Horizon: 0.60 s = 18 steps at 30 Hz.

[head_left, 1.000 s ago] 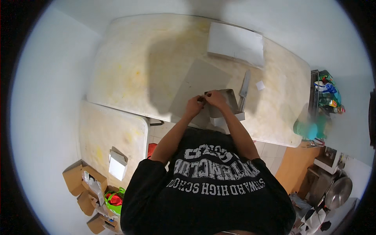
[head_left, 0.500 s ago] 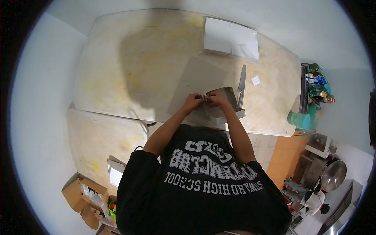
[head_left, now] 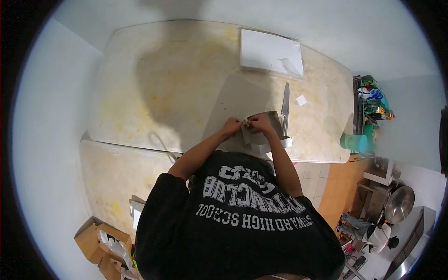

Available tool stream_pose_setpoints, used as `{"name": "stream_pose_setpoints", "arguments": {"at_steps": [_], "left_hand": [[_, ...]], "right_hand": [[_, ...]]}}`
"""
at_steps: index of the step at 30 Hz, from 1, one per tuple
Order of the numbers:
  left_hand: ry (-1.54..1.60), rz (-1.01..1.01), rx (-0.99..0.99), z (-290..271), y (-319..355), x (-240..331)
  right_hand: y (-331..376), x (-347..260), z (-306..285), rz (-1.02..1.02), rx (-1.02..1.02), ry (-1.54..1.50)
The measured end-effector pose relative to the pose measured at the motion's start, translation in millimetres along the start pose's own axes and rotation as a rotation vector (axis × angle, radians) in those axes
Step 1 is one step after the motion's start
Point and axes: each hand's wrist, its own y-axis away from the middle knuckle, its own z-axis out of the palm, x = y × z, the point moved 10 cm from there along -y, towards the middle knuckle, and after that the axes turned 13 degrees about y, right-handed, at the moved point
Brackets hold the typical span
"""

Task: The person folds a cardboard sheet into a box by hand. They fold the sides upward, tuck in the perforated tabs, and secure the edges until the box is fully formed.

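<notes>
A small light-grey folded-card box (head_left: pixel 260 148), its walls partly raised, rests near the table's front edge. At its left corner, my left hand (head_left: pixel 231 126) pinches the card edge with curled fingers. My right hand (head_left: pixel 259 123) is closed on the same corner, the fingertips of both hands almost meeting. What exactly lies between the fingertips is too small to make out. Just right of the box lies a kitchen knife (head_left: pixel 285 105), blade pointing away from me. A small white square (head_left: pixel 301 100) of paper or card is beside it.
Flat white card sheets (head_left: pixel 263 49) are stacked at the table's far side. A teal tub (head_left: pixel 354 143) stands at the right edge, by a rack of bottles and packets (head_left: pixel 375 100). A lower table and an open carton (head_left: pixel 91 240) are at left. A person (head_left: pixel 373 235) is at lower right.
Both hands stay at the box's left corner, fingers shifting slightly and pinching closer together. The whole view has moved a little, so the table appears lower.
</notes>
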Motion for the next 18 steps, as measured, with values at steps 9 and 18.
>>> {"name": "stream_pose_setpoints", "arguments": {"at_steps": [9, 18], "left_hand": [[0.286, -0.025, -0.093, 12.6, 4.8, -14.9], [0.158, 0.177, 0.093, -7.2, 13.8, 5.8]], "right_hand": [[3.1, 5.8, 5.2, 0.012, -0.027, -0.219], [-0.2, -13.0, 7.2, -0.098, -0.053, -0.116]]}}
